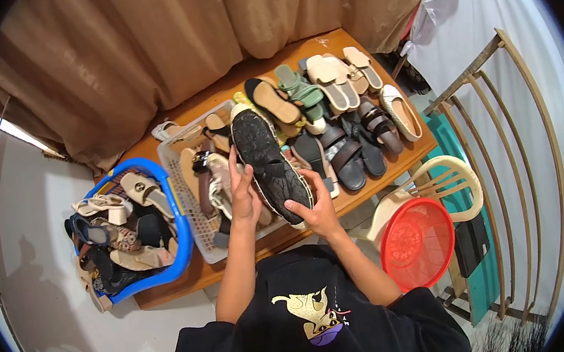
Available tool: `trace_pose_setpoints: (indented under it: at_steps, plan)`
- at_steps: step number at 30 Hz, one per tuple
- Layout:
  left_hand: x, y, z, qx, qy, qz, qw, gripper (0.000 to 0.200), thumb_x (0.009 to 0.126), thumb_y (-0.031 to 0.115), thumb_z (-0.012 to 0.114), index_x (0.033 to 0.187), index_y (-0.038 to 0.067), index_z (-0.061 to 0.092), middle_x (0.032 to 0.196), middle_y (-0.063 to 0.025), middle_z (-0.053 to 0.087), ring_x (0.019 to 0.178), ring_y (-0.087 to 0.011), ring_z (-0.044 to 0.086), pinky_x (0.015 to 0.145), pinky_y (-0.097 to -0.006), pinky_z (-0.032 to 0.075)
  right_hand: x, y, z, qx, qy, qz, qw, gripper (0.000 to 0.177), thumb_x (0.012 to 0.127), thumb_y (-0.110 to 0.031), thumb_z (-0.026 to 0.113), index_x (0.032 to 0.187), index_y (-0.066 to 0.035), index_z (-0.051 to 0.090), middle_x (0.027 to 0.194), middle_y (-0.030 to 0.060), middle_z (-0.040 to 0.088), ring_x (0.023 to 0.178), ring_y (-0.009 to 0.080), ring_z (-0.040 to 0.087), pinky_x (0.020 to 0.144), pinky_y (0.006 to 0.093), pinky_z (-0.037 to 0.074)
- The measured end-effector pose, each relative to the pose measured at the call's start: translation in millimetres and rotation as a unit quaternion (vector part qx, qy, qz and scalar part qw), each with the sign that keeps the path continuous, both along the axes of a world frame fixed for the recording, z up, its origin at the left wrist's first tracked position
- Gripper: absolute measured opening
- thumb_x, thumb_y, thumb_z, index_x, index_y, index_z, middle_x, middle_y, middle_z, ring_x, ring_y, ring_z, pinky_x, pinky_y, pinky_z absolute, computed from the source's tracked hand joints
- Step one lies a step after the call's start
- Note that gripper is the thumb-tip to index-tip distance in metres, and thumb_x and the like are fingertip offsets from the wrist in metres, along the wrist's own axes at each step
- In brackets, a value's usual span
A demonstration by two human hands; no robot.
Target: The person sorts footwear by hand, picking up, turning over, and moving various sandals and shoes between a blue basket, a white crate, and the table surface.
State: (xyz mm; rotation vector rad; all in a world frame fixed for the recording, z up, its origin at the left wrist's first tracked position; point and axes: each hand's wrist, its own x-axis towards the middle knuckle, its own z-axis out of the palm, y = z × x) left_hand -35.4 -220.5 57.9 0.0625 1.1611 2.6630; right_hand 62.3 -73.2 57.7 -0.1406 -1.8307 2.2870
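Both hands hold up one shoe [265,152], long and cream-edged, its worn black side facing me. My left hand [246,198] grips its left edge, with the fingers partly behind it. At the lower right end, my right hand [318,206] is closed round the edge, the thumb lying on the black surface. Behind the shoe is a translucent plastic basket [202,240] with sandals in it. To the right, several dark sandals [343,157] lie on the wooden table [420,145].
Cream slippers [329,81], green sandals [301,90] and a white flat shoe [400,112] sit farther back. A blue-rimmed basket [181,235] of footwear stands left. On the right are a red plastic basket [385,254], a cream chair [476,186] and a wooden rack [548,146].
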Motion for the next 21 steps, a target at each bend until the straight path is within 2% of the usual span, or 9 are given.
trace_pose_setpoints:
  at_steps: [4,8,9,12,13,16,18,20,21]
  plan:
    - [-10.5,67.3,-0.3,-0.04,-0.018,-0.015,0.999,0.078,0.093,0.012,0.077,0.157,0.008,0.032,0.143,-0.0135,0.055,0.128,-0.0266,0.058,0.107,-0.0405,0.05,5.8,76.4,2.5,-0.012,-0.007,0.052,0.999,0.072,0.083,-0.007,0.084,0.143,0.001,0.044,0.129,0.0133,0.059,0.124,0.0208,0.058,0.107,0.034,0.046]
    - [-15.9,139.4,-11.6,-0.071,-0.029,-0.024,0.997,0.075,0.089,0.002,0.078,0.152,0.005,0.038,0.137,-0.0133,0.058,0.122,-0.0246,0.062,0.103,-0.0382,0.053,7.2,147.1,-14.8,-0.025,-0.027,0.068,0.997,0.072,0.084,-0.004,0.082,0.144,0.0,0.042,0.134,0.0137,0.056,0.123,0.0201,0.059,0.107,0.0337,0.047]
    - [-15.4,155.6,-12.8,-0.085,-0.028,-0.016,0.996,0.074,0.088,-0.001,0.078,0.15,0.005,0.039,0.136,-0.0133,0.059,0.12,-0.0241,0.062,0.101,-0.0377,0.054,6.6,167.0,-9.4,0.007,-0.06,0.095,0.994,0.079,0.082,-0.01,0.085,0.146,-0.002,0.04,0.136,0.0159,0.055,0.127,0.0228,0.057,0.109,0.036,0.046]
    - [-13.4,194.7,-20.2,-0.132,-0.031,-0.038,0.99,0.075,0.088,0.0,0.079,0.151,0.004,0.039,0.135,-0.0132,0.06,0.12,-0.0234,0.062,0.1,-0.0367,0.054,2.7,212.5,-20.1,0.09,-0.063,0.13,0.985,0.088,0.08,-0.02,0.088,0.149,-0.003,0.036,0.138,0.0186,0.053,0.13,0.0275,0.055,0.11,0.0397,0.044]
    - [-9.8,207.8,-22.0,-0.138,-0.038,-0.025,0.989,0.076,0.088,0.002,0.08,0.151,0.003,0.038,0.135,-0.013,0.06,0.12,-0.0232,0.062,0.101,-0.0365,0.054,-0.3,221.0,-24.1,0.1,-0.063,0.131,0.984,0.101,0.075,-0.029,0.092,0.153,-0.004,0.032,0.142,0.021,0.052,0.132,0.032,0.053,0.111,0.043,0.043]
    - [-6.6,234.5,-20.7,-0.134,-0.06,-0.005,0.989,0.077,0.088,0.003,0.081,0.152,0.003,0.037,0.136,-0.0134,0.059,0.121,-0.0232,0.062,0.101,-0.0365,0.053,-7.4,242.5,-16.0,0.097,-0.071,0.119,0.986,0.106,0.074,-0.023,0.093,0.156,-0.004,0.029,0.146,0.0182,0.048,0.131,0.0269,0.053,0.111,0.0393,0.042]
    - [-11.6,249.2,-24.4,-0.127,-0.054,0.016,0.99,0.079,0.088,0.004,0.081,0.153,0.003,0.036,0.136,-0.0131,0.059,0.12,-0.0224,0.062,0.102,-0.0357,0.053,-19.1,257.1,-9.7,0.13,-0.082,0.117,0.981,0.108,0.072,-0.027,0.095,0.156,-0.004,0.032,0.146,0.0178,0.05,0.133,0.0268,0.052,0.111,0.0393,0.042]
    - [-18.7,262.5,-25.3,-0.164,-0.02,0.008,0.986,0.082,0.089,0.005,0.081,0.155,0.004,0.033,0.137,-0.0129,0.058,0.12,-0.0216,0.061,0.102,-0.0348,0.052,-28.5,269.6,-13.1,0.17,-0.108,0.118,0.972,0.101,0.073,-0.026,0.094,0.154,-0.004,0.037,0.141,0.0163,0.054,0.131,0.0257,0.053,0.11,0.0382,0.042]
    - [-23.7,270.9,-28.1,-0.158,-0.008,0.002,0.987,0.083,0.089,0.005,0.08,0.156,0.004,0.032,0.136,-0.0124,0.058,0.121,-0.021,0.06,0.103,-0.0348,0.051,-32.1,273.6,-26.1,0.12,-0.095,0.087,0.984,0.096,0.073,-0.022,0.093,0.151,-0.003,0.041,0.137,0.0156,0.058,0.127,0.0244,0.056,0.109,0.0369,0.043]
